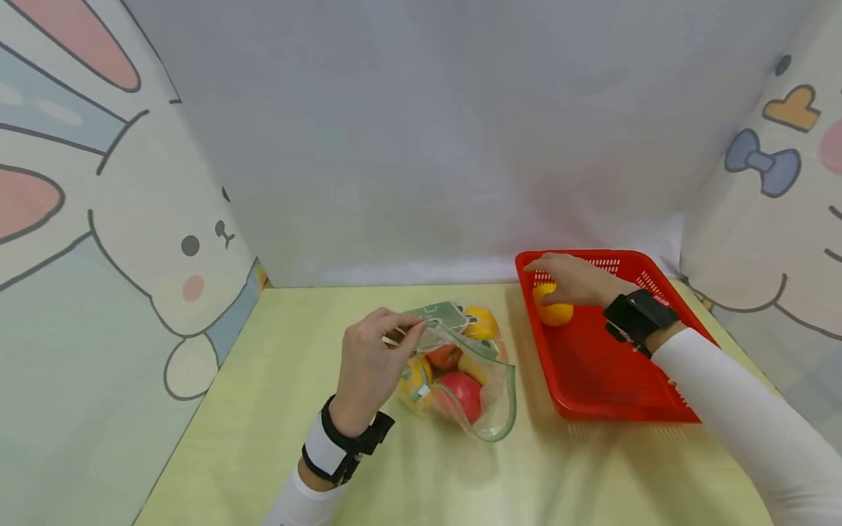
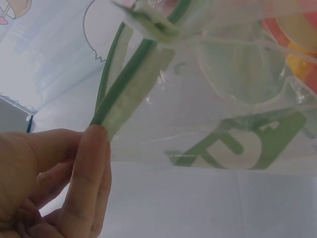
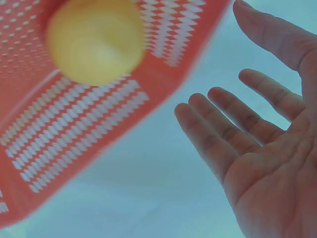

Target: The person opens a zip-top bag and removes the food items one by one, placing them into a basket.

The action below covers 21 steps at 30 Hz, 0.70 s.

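Note:
My left hand (image 1: pixel 371 365) pinches the rim of a clear zip bag (image 1: pixel 495 398) between thumb and fingers; the left wrist view shows its green zip edge (image 2: pixel 124 77) at the fingertips. The bag's mouth gapes toward me. Inside lie several fruits, including a red round one (image 1: pixel 463 394) and a yellow one (image 1: pixel 483 321). My right hand (image 1: pixel 574 279) is over the far left corner of a red plastic basket (image 1: pixel 549 372). Close below it is a round yellow-orange fruit (image 1: pixel 555 310). In the right wrist view, its fingers (image 3: pixel 208 139) are extended, apart from the fruit (image 3: pixel 96 42).
The basket stands to the right of the bag on a pale yellow table (image 1: pixel 283 380). A whitish backdrop (image 1: pixel 395 146) rises behind the table. Side panels with cartoon rabbit drawings (image 1: pixel 164 270) flank it.

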Each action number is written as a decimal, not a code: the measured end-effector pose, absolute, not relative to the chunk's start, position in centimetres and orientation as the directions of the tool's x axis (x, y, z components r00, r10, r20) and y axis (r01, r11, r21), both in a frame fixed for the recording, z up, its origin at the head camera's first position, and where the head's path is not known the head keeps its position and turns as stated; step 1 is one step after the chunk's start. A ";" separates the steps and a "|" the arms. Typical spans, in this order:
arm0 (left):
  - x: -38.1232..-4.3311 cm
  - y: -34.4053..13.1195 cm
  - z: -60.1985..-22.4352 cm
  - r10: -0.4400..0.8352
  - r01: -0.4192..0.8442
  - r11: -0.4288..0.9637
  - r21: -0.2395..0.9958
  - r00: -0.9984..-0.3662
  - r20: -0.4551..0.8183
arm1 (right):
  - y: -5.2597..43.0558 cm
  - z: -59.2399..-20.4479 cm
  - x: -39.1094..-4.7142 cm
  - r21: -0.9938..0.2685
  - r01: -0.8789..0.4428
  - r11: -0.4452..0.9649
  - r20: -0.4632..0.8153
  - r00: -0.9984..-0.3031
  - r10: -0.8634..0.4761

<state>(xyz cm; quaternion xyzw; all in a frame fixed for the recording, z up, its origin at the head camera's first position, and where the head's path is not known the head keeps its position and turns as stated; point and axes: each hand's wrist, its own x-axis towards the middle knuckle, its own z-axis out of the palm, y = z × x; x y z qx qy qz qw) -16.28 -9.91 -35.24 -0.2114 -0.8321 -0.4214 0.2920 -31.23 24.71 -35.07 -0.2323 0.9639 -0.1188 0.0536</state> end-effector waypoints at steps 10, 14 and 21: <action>-16.2 -10.1 -35.4 0.099 0.597 0.550 0.584 -0.741 0.664 | 20.0 -29.6 -22.0 -0.158 -0.630 0.761 0.142 -0.777 -0.614; -16.2 -10.1 -35.4 0.096 0.595 0.558 0.579 -0.739 0.666 | 18.1 -28.8 -18.4 -0.107 -0.738 0.666 0.235 -0.670 -0.704; -16.2 -9.9 -35.3 0.102 0.595 0.554 0.582 -0.742 0.662 | 14.5 -31.3 -14.4 -0.020 -0.857 0.515 0.194 -0.509 -0.839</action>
